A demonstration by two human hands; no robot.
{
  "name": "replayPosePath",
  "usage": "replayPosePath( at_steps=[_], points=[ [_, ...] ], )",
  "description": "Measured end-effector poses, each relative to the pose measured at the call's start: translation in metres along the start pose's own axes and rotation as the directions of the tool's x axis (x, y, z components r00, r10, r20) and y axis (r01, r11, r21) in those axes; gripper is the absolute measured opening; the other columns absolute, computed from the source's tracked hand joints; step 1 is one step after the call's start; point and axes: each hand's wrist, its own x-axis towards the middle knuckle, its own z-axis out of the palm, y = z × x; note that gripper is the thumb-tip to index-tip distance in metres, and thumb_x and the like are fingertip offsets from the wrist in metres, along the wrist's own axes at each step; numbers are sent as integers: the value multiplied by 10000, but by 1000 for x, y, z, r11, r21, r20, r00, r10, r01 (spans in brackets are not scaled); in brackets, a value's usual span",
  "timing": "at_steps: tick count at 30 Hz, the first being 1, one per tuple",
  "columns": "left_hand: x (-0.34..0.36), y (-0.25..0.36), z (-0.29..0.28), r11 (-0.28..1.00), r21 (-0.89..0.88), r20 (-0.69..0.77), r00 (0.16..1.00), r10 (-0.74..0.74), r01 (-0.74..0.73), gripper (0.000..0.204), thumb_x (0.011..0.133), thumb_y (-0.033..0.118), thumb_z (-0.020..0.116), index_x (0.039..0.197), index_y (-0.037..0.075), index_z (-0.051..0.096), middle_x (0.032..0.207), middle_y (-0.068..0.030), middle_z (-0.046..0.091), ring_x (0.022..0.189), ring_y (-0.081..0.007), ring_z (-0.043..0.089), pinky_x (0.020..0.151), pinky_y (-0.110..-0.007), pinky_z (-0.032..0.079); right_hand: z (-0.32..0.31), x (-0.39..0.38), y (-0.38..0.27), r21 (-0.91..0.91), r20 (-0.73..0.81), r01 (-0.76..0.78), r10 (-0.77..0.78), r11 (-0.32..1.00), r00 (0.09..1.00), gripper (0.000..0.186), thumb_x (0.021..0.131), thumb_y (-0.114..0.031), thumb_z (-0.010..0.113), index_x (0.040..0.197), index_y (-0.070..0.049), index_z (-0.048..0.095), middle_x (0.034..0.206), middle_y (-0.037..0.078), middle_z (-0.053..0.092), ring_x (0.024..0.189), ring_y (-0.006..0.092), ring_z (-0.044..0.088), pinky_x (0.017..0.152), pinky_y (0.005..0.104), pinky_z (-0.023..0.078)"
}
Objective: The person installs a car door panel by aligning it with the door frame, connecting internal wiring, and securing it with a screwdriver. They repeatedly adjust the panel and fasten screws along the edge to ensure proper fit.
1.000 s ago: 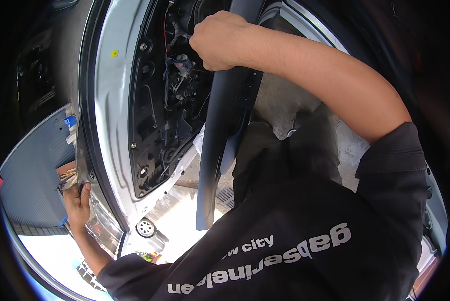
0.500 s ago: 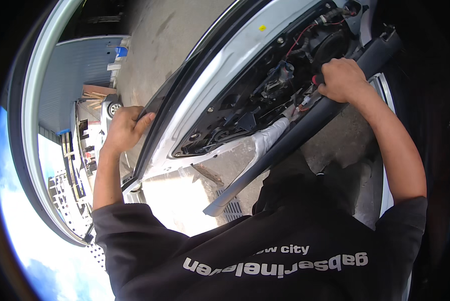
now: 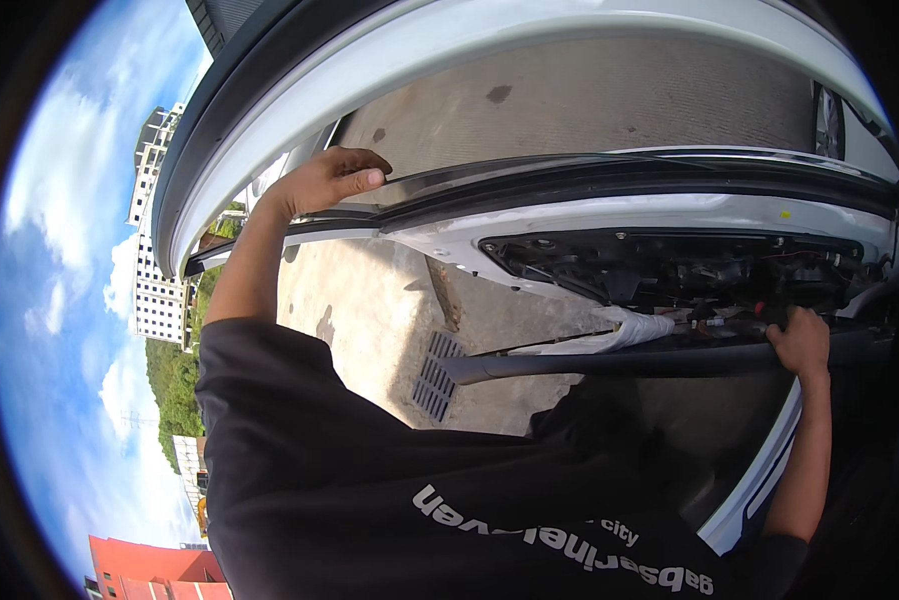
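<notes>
An open white car door (image 3: 439,238) stretches across the view, its black inner mechanism (image 3: 629,275) exposed, with wiring. My left hand (image 3: 334,180) has its fingers curled over the upper edge of the door's window glass (image 3: 469,175). At the right, my right hand (image 3: 801,342) is closed on a red-handled object (image 3: 762,310), mostly hidden by the fingers, beside the wiring. A long dark trim strip (image 3: 569,362) lies along the door's inner lower side, right under that hand, with white wrapping material (image 3: 639,330) between strip and mechanism.
The white car frame (image 3: 609,20) arches overhead. Concrete ground (image 3: 339,300) with a drain grate (image 3: 435,390) shows below the door. Outside at the left are a tall white building (image 3: 154,230), trees (image 3: 169,390) and a red building (image 3: 149,570).
The view has swung round, so the door now runs horizontally. My left hand appears higher and further right, still at the glass. My right hand appears lower and further right, still closed.
</notes>
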Motion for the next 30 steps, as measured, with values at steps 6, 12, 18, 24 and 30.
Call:
replayPosePath(
  at_steps=[6,12,18,24,30],
  points=[
    [-4,5,34,983,177,-34,998,-44,49,660,951,561,659,1294,-3,663,1168,-233,715,1125,-376,672,991,-431,509,0,3,1,-30,24,-12,13,999,1000,321,819,-307,717,919,-3,716,956,218,716,945,373,697,901,472,544],
    [-1,0,36,976,188,-62,993,-98,108,439,982,309,698,1254,-36,669,1128,-244,725,1080,-341,689,960,-412,515,0,6,2,6,-21,59,-59,998,998,380,813,-359,708,932,1,727,944,222,717,965,382,691,894,485,541],
    [2,-7,46,983,160,-128,989,-73,93,399,972,253,721,1216,-60,680,1164,-235,720,1060,-325,704,942,-394,531,-2,12,-1,-32,57,-11,13,999,998,433,803,-421,688,915,-7,751,993,235,732,988,394,702,915,486,543],
    [-6,-5,52,967,214,-265,945,193,-137,427,943,223,714,1269,-44,642,1166,-236,713,1030,-393,671,920,-431,504,-5,7,-3,11,53,11,-12,1000,999,438,778,-427,692,925,-19,760,966,236,732,982,390,700,913,482,543],
    [-33,39,183,869,174,-471,735,487,-463,367,918,231,736,1183,7,618,1148,-199,663,1092,-405,625,953,-439,504,-9,4,0,27,35,29,-30,999,999,424,775,-419,687,905,-21,753,915,224,740,922,395,711,888,484,550]
  ],
)
